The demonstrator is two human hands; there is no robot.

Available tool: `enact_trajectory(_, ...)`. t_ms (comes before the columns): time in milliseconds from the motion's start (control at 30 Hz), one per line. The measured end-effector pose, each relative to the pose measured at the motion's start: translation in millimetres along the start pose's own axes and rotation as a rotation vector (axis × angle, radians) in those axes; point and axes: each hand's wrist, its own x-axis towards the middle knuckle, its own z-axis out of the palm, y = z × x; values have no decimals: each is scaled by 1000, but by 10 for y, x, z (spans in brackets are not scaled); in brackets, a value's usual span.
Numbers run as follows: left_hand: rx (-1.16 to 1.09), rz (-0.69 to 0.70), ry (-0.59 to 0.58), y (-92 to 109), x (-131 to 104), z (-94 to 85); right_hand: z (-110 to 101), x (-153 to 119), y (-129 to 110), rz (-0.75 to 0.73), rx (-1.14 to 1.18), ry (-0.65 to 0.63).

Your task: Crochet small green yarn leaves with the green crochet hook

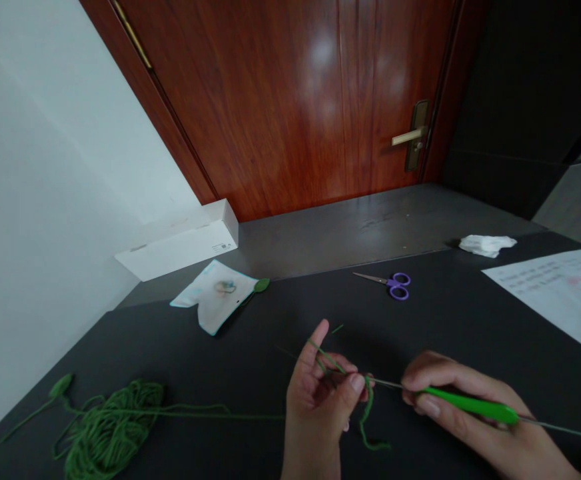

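Reddish-brown door (280, 100) spans the frame's top; dark table (210, 367) fills much of the lower half; person's right hand (503, 443), lower right, fingers curled close; left hand (320, 403), lower centre, index finger raised, thumb and fingertips pinched together; green skein (110, 427), lower left, its strand (250, 417) running rightward; green-handled hook (465, 403) in the right hand's grip, shaft reaching the left fingertips; purple-handled scissors (396, 285), right of centre; short green yarn length (369, 399) hanging from the left pinch.
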Motion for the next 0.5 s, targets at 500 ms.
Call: enact_trajectory(500,-142,-75,-13,-52,-32,24,-66,-2,110,-593,-475,-4)
